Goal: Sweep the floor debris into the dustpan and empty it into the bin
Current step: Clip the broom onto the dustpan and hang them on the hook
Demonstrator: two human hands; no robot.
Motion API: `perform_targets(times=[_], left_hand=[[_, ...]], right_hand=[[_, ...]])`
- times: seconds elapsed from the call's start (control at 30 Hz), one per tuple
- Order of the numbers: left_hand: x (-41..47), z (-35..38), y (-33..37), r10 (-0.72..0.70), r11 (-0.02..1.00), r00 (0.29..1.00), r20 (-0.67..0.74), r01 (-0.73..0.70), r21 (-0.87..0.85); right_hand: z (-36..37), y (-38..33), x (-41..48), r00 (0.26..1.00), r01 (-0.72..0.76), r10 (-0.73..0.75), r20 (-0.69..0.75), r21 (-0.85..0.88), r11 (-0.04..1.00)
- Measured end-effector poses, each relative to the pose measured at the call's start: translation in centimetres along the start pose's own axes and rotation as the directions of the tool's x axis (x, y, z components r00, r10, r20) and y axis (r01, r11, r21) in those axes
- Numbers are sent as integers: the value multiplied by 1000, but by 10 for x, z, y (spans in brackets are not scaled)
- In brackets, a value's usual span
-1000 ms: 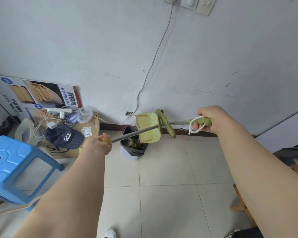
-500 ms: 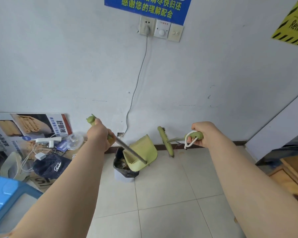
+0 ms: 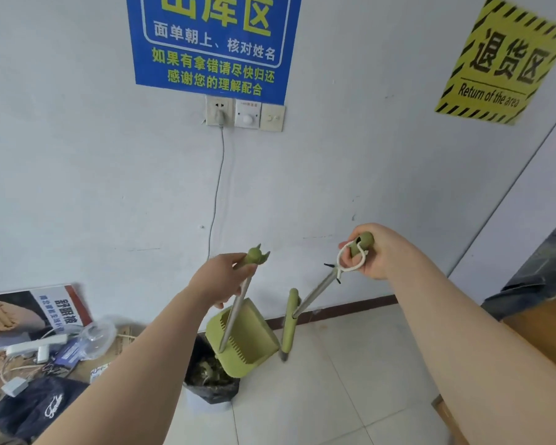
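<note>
My left hand (image 3: 220,279) grips the green top of a long metal handle whose green dustpan (image 3: 251,340) hangs tilted over the bin (image 3: 206,391), its toothed edge pointing down. The bin is lined with a black bag and holds brownish debris. My right hand (image 3: 371,252) holds the green end of the broom handle, with a white loop around it. The broom (image 3: 289,322) hangs nearly upright beside the dustpan, its head just above the tiled floor (image 3: 334,396).
A cardboard box with a power strip (image 3: 36,343), cables, a clear plastic lid and a dark cap (image 3: 36,409) sits at the left by the wall. A cable runs down from the wall socket (image 3: 219,110). A wooden surface (image 3: 540,326) lies at the right.
Both hands have risen and the handles stand steeper. The dustpan has swung from level to hanging tilted over the bin. The view has tipped upward toward the wall signs.
</note>
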State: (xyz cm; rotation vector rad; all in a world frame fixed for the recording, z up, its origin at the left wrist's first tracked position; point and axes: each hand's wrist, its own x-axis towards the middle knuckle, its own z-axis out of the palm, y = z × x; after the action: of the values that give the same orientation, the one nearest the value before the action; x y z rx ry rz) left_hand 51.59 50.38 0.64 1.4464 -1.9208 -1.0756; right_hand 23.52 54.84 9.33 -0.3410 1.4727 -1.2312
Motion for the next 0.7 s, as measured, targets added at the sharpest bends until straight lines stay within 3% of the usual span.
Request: perform_targets(times=[0.13, 0.23, 0.4, 0.7], left_hand=[[39, 21, 25, 182, 906, 983, 2, -169, 389], [76, 43, 48, 243, 808, 969, 37, -223, 545], [136, 79, 81, 276, 667, 958, 74, -246, 703], [216, 139, 124, 301, 605, 949, 97, -269, 749]], right_hand=[[-1, -33, 25, 999, 38, -38, 17, 31, 999], [-6, -60, 48, 997, 49, -46, 67, -48, 998], [-15, -108, 85, 981, 50, -29, 192, -104, 993], [-33, -167, 142, 972, 36, 1, 233, -155, 987]])
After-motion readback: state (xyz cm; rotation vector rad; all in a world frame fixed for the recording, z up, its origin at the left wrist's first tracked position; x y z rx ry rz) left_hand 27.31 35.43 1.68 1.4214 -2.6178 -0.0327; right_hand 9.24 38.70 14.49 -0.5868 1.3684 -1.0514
